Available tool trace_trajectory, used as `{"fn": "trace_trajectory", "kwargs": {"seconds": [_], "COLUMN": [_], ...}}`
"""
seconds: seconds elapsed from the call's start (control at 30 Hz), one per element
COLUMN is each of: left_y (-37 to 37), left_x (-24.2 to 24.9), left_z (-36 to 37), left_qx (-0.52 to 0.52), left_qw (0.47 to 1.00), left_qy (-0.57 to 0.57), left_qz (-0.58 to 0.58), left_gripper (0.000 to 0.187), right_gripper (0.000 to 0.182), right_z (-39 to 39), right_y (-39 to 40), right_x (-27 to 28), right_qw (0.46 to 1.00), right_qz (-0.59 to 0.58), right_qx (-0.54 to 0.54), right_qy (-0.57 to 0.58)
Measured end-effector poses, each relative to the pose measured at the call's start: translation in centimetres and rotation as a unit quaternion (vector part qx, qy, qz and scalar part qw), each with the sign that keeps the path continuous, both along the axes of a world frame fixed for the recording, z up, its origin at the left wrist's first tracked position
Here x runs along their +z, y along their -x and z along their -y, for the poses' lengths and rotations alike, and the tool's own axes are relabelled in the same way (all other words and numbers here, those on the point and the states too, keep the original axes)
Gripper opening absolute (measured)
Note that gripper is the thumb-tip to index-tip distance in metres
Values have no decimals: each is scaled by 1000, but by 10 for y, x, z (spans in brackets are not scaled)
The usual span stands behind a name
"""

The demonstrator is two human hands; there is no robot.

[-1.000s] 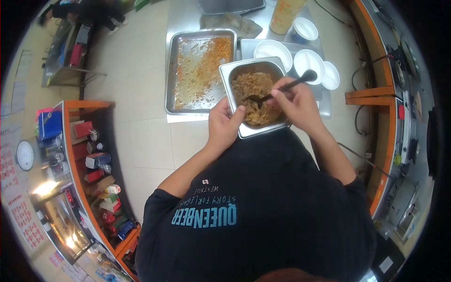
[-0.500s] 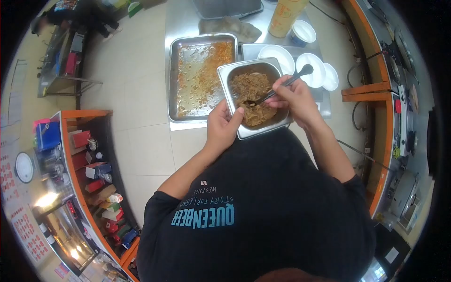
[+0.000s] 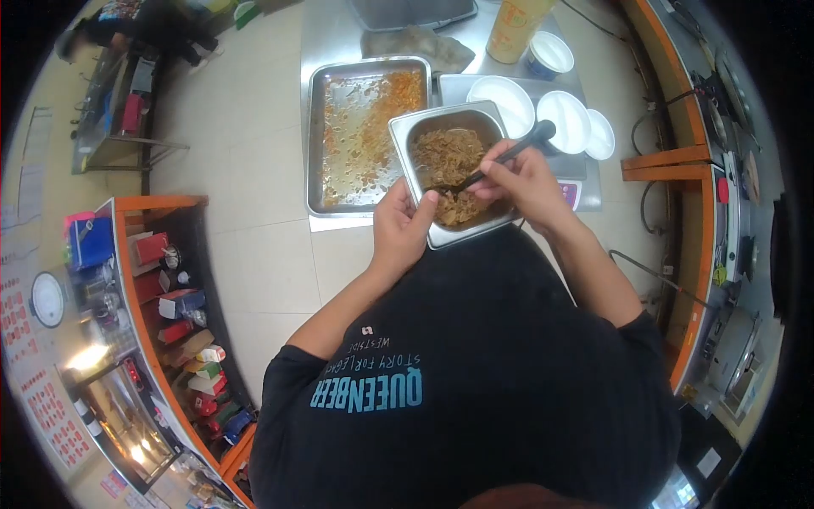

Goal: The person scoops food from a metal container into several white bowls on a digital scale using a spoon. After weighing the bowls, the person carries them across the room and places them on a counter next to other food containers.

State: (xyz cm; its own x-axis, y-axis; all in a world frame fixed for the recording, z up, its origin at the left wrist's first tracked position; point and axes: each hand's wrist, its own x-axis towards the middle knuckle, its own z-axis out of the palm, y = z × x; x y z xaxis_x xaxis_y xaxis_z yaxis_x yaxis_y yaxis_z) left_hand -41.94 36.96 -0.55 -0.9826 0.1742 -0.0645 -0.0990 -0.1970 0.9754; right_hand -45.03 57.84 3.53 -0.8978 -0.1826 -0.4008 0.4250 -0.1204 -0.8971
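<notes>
A deep steel food pan (image 3: 465, 237) is held tilted in front of my body, with brown shredded food (image 3: 454, 151) inside it. My left hand (image 3: 404, 224) grips the pan's left side, its thumb over the rim. Between the fingers of my right hand (image 3: 518, 178) is a black spoon (image 3: 507, 156); its rounded end points up and right, while the lower end reaches into the food near my left thumb. Just left of the pan, a wide shallow steel tray (image 3: 315, 144) with orange, oily residue rests on the steel table (image 3: 577, 81).
White round bowls or lids (image 3: 563, 121) lie on a grey tray behind the pan. Farther back are a white tub (image 3: 550, 54), a tall yellowish container (image 3: 519, 30), a brownish cloth (image 3: 415, 49) and a dark grey bin (image 3: 412, 13). Another person (image 3: 153, 30) stands far left.
The black spoon has shifted slightly left in the food, its lower end now closer to my left thumb. My right hand has moved a little with it. The pan stays held.
</notes>
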Motion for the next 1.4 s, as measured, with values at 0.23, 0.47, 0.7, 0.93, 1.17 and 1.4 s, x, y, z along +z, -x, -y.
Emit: {"fn": "trace_trajectory", "kwargs": {"seconds": [0.23,0.47,0.7,0.93,1.17,1.4], "left_y": [-4,7,29,33,23,14], "left_x": [-8,-12,-11,-16,-19,-21], "left_z": [-5,-7,-14,11,33,37], "left_qx": [21,51,86,122,171,166], "left_qw": [1000,998,992,985,978,981], "left_qy": [-8,-24,-75,-99,-107,-83], "left_qz": [11,6,50,65,55,64], "left_gripper": [13,12,9,13,11,9], "right_gripper": [12,8,9,11,6,6], "right_z": [-5,-32,-62,-88,-80,-82], "right_y": [-1,2,18,40,32,18], "right_x": [-6,4,16,-3,-85,-67], "right_qw": [993,974,947,934,900,859], "right_qz": [12,-33,-110,-160,-339,-413], "right_qx": [-105,-200,-269,-309,-131,-100], "right_qy": [45,101,136,85,-239,-285]}}
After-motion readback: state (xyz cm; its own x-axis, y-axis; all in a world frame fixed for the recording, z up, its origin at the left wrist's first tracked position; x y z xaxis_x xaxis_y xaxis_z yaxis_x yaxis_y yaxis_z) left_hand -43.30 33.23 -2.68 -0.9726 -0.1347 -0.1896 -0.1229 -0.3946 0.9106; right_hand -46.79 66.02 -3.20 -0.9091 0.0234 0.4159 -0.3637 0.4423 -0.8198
